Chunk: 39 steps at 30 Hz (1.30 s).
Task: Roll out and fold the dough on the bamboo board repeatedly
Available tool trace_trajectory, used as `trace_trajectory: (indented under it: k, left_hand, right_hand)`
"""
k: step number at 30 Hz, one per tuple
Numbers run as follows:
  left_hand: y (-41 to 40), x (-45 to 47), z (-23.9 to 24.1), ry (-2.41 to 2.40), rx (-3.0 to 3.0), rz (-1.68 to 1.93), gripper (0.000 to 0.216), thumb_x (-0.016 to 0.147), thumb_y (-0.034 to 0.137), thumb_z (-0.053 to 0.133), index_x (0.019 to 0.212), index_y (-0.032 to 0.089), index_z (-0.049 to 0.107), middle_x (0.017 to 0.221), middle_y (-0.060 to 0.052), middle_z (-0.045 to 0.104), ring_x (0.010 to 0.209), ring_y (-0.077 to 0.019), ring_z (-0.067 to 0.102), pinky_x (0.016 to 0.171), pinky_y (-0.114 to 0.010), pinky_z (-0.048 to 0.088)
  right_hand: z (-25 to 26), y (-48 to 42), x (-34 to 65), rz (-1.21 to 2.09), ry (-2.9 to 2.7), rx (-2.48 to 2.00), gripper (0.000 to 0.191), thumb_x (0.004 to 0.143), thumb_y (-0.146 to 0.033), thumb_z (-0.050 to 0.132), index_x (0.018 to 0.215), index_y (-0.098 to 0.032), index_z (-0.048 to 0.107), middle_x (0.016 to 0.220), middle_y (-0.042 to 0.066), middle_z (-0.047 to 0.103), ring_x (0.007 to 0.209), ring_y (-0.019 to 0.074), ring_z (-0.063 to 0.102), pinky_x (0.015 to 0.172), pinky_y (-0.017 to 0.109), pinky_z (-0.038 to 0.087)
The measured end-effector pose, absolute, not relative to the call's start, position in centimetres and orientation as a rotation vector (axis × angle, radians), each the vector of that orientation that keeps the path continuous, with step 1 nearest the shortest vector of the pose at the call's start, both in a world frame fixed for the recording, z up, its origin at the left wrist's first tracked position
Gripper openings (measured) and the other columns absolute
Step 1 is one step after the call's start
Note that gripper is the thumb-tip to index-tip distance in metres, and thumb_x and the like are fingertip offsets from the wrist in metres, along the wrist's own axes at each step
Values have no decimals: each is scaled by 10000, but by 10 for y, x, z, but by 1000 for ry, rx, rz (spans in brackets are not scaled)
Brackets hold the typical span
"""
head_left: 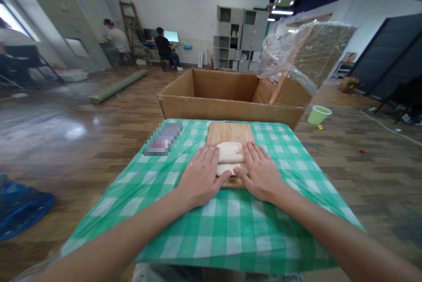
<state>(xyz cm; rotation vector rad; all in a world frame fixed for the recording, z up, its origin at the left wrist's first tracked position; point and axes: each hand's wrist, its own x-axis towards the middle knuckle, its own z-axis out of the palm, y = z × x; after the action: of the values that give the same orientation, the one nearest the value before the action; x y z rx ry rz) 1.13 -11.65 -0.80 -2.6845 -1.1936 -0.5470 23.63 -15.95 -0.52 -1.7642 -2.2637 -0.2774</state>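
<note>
A pale slab of dough (231,153) lies on a wooden cutting board (230,130), with a crease across it that makes it look folded or rolled. My left hand (201,174) rests flat at its left edge, fingers stretched forward. On the opposite side, my right hand (261,168) lies in the same way against the right edge. Both thumbs reach inward over the near part of the dough, their tips apart. The palms and fingers cover the board's sides.
A green-and-white checked cloth (198,247) covers the table, with a blurred-out flat object (164,139) at its far left. Beyond stand a large cardboard box (231,108) and a light green bucket (319,115). Blue plastic (24,207) lies on the floor at left. Several people sit farther back.
</note>
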Motion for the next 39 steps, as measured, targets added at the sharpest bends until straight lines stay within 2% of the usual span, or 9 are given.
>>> trace_trajectory:
  k: [8,13,19,28,32,39]
  left_hand:
    - [-134,9,-9,-1203,-2680,-565,791,1018,606,382,1561,30,362,1640,-219,366,1558,-337,283,1276,-515,263]
    - [-103,17,-9,-1233,-2674,-540,800,1030,618,331,1540,4,392,1617,-238,398,1544,-329,320,1280,-494,248]
    - [-67,28,-4,-1301,-2677,-537,816,1031,655,279,1491,5,461,1580,-245,451,1500,-334,401,1248,-474,308]
    - [-116,11,-13,-1163,-2727,-586,803,1003,645,398,1555,63,375,1658,-202,339,1575,-342,229,1285,-540,214]
    - [-137,3,-12,-1122,-2768,-572,872,982,679,422,1599,76,292,1678,-196,297,1584,-344,196,1288,-551,206]
    - [-150,-5,-11,-1100,-2784,-573,853,982,657,447,1611,105,285,1670,-183,322,1574,-353,227,1280,-564,227]
  right_hand:
    - [-10,-188,238,-290,-2283,-1682,863,1023,-656,341,1632,-50,255,1681,197,260,1573,344,206,1270,556,214]
    - [-1,-155,243,-226,-2310,-1712,851,1037,-654,271,1588,-9,351,1663,219,297,1564,331,242,1279,493,210]
    - [9,-113,249,-84,-2323,-1738,786,1061,-612,201,1525,-37,466,1574,214,470,1501,310,393,1235,455,311]
    - [-1,-160,245,-178,-2333,-1659,852,1026,-659,305,1612,-40,305,1684,202,255,1575,333,203,1274,526,218]
    - [-2,-186,241,-184,-2348,-1643,877,1011,-684,345,1621,-57,287,1683,197,261,1577,336,195,1271,553,220]
    - [11,-208,237,-124,-2344,-1612,885,999,-688,400,1605,-48,327,1668,221,279,1563,357,234,1251,568,268]
